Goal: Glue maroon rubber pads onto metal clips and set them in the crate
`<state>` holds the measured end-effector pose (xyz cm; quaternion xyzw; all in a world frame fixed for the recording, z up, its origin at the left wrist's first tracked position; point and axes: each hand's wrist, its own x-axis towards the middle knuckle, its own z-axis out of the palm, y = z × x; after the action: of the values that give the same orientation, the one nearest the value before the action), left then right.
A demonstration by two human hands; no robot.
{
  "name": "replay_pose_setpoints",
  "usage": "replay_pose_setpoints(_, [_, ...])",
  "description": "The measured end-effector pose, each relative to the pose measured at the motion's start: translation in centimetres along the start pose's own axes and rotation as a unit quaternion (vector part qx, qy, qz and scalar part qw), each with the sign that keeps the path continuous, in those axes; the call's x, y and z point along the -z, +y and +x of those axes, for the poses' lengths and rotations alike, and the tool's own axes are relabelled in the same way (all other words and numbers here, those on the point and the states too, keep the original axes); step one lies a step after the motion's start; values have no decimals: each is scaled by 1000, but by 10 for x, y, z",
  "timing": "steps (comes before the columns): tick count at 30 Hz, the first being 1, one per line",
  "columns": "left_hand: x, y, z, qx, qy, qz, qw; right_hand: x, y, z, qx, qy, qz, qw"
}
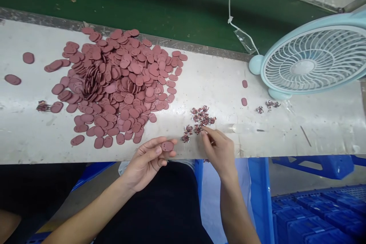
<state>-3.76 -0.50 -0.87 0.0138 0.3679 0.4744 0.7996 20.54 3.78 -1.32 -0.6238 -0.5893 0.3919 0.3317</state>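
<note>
The left hand pinches one reddish-brown oval disc between thumb and fingertips, holding it just over the near edge of the white worktop. The right hand reaches onto the worktop with its fingers drawn narrow, the fingertips touching a small cluster of dark red metal clips; whether one is gripped I cannot tell. Left of both hands spreads a large heap of the same oval discs, with a few strays beyond it. To the right lie two lone discs and a few more clips, near a pale blue desk fan. Blue plastic crates sit below
</note>
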Motion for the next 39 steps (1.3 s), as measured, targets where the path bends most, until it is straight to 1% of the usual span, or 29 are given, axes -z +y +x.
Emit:
replay_pose_setpoints(1, [-1, 0, -1, 3, -3, 0, 1000, -4, -1, 4, 31, -14, -122, 992])
replay_pose_setpoints(2, [-1, -1, -1, 7, -7, 1, 1000, -7, -1, 8, 58, -31, -216, 974])
replay_pose_setpoints(3, [-2, -2, -2, 11, -12, 3, 1000, -9, -1, 12, 74, -49, -272, 958])
replay_pose_setpoints(6, [-3, -6, -4, 19, -22, 5, 1000, -10, -2, 17, 73, -72, -352, 931])
replay_pose_setpoints(8, [-4, -8, -4, 24, -22, 3, 999, -10, -4, 18, 62, -72, -372, 923])
replay_pose_setpoints(9, [-4, -10, -4, 26, -22, 2, 999, -10, -6, 17, 57, -69, -370, 925])
replay_pose_setpoints(10, [-4, -11, -4, 29, -21, 2, 999, -9, -8, 17, 52, -64, -358, 930])
replay_pose_setpoints(12, [-5, -13, -3, 31, -22, 5, 999, -6, -14, 14, 32, -43, -296, 954])
replay_pose_setpoints(14, [-7, -14, -3, 25, -24, 10, 999, -2, -22, 6, -9, -24, -179, 984])
replay_pose_setpoints(15, [-8, -14, -3, 20, -27, 14, 999, 1, -27, 1, -37, -20, -105, 994])
replay_pose_setpoints(16, [-10, -14, -3, 13, -30, 18, 999, 3, -32, -5, -65, -24, -29, 997])
replay_pose_setpoints(17, [-12, -15, -4, 5, -33, 26, 999, 4, -37, -11, -91, -37, 42, 994])
replay_pose_setpoints(19, [-15, -16, -4, -16, -33, 52, 998, 4, -48, -24, -129, -75, 154, 977])
replay_pose_setpoints(22, [-17, -18, -4, -64, -29, 110, 991, -3, -60, -36, -154, -107, 239, 953])
replay_pose_setpoints(26, [-15, -20, -3, -123, -38, 184, 975, -13, -64, -38, -152, -108, 286, 940])
replay_pose_setpoints(30, [-15, -21, -4, -154, -42, 208, 965, -18, -63, -39, -158, -102, 283, 940])
replay_pose_setpoints(34, [-14, -23, -6, -161, -38, 202, 965, -19, -62, -41, -157, -93, 275, 944])
replay_pose_setpoints(39, [-15, -24, -6, -147, -5, 192, 970, -17, -62, -40, -153, -93, 265, 948])
